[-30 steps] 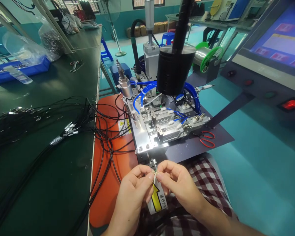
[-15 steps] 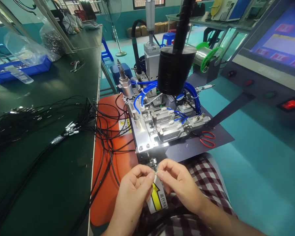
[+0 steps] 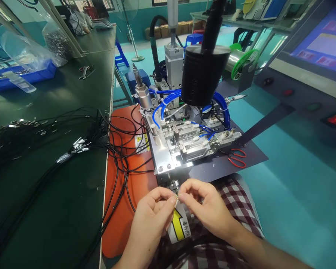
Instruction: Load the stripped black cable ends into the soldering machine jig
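Observation:
My left hand (image 3: pixel 153 213) is closed, thumb and forefinger pinching a thin, pale wire (image 3: pixel 177 197). Fingertip to fingertip with it, my right hand (image 3: pixel 205 203) pinches the same small strand; most of it is hidden by the fingers. Just below the hands is a white label (image 3: pixel 172 236) with a yellow arrow. In front of them stands a metal bench machine (image 3: pixel 162 158) with blue air tubes (image 3: pixel 170 98). Black cables (image 3: pixel 126 164) run over an orange-red surface (image 3: pixel 119 239) to the left of my hands.
On the green table (image 3: pixel 81 209) lie bundled cables with metal ends (image 3: pixel 80 145), a blue bin (image 3: pixel 42 73) and small tools (image 3: pixel 85 71). A black nozzle (image 3: pixel 204 76) hangs over the machine. Red-handled cutters (image 3: pixel 237 158) lie on the dark plate; a control screen (image 3: pixel 322 45) stands at right.
The hands stay almost in place, fingertips still pinched together, with only a slight shift of the fingers. The camera view has moved slightly.

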`<state>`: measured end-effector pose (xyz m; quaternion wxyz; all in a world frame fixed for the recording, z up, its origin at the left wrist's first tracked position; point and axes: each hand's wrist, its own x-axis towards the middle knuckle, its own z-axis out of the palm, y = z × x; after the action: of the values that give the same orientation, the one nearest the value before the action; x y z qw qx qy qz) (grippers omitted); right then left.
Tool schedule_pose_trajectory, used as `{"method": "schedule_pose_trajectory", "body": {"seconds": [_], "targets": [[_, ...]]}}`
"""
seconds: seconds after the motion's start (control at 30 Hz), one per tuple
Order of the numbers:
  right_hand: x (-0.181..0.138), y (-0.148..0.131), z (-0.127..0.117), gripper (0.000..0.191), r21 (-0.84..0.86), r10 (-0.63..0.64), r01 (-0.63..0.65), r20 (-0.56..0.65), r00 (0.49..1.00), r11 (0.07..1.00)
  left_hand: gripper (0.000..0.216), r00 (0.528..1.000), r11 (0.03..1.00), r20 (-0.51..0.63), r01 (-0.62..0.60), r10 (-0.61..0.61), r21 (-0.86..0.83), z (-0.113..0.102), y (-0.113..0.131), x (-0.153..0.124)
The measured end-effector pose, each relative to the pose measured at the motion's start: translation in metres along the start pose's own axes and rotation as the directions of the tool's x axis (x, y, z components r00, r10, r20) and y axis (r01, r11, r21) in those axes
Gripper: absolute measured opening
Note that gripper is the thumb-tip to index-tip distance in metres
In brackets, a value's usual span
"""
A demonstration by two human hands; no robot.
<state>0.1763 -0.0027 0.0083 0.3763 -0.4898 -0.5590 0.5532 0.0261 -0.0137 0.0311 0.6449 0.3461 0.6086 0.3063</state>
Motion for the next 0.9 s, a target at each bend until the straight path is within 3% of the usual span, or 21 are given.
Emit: {"method": "schedule_pose_trajectory", "body": {"seconds": [0.07, 0.13, 0.23, 0.33, 0.43, 0.6, 0.9], "targets": [[0.001, 0.0, -0.001, 0.017, -0.019, -0.009, 0.009, 0.013, 1.0, 1.0, 0.021, 0.995, 0.99, -0.022, -0.09, 0.093, 0.107, -0.002, 0.002, 0.0], [0.004, 0.001, -0.002, 0.017, -0.03, -0.012, 0.012, 0.01, 1.0, 0.999, 0.014, 0.963, 0.933, -0.021, -0.256, 0.27, 0.252, -0.004, 0.003, 0.001], [0.01, 0.004, -0.004, 0.018, -0.014, 0.009, -0.009, -0.003, 1.0, 1.0, 0.009, 0.856, 0.739, 0.054, -0.475, 0.515, 0.479, -0.01, 0.002, 0.005], [0.015, 0.012, -0.004, 0.018, 0.036, 0.052, -0.053, 0.007, 0.999, 0.998, 0.014, 0.76, 0.545, 0.155, -0.577, 0.631, 0.608, -0.016, -0.001, 0.011], [0.019, 0.02, -0.005, 0.018, 0.077, 0.076, -0.076, 0.005, 0.997, 0.994, 0.015, 0.703, 0.439, 0.193, -0.609, 0.685, 0.661, -0.021, -0.004, 0.017], [0.023, 0.026, -0.004, 0.018, 0.094, 0.105, -0.106, 0.015, 0.994, 0.99, 0.013, 0.679, 0.357, 0.204, -0.589, 0.705, 0.725, -0.024, -0.011, 0.024], [0.028, 0.03, -0.005, 0.019, 0.172, 0.161, -0.165, 0.037, 0.986, 0.971, 0.014, 0.558, 0.161, 0.293, -0.625, 0.776, 0.764, -0.023, -0.016, 0.032]]}}
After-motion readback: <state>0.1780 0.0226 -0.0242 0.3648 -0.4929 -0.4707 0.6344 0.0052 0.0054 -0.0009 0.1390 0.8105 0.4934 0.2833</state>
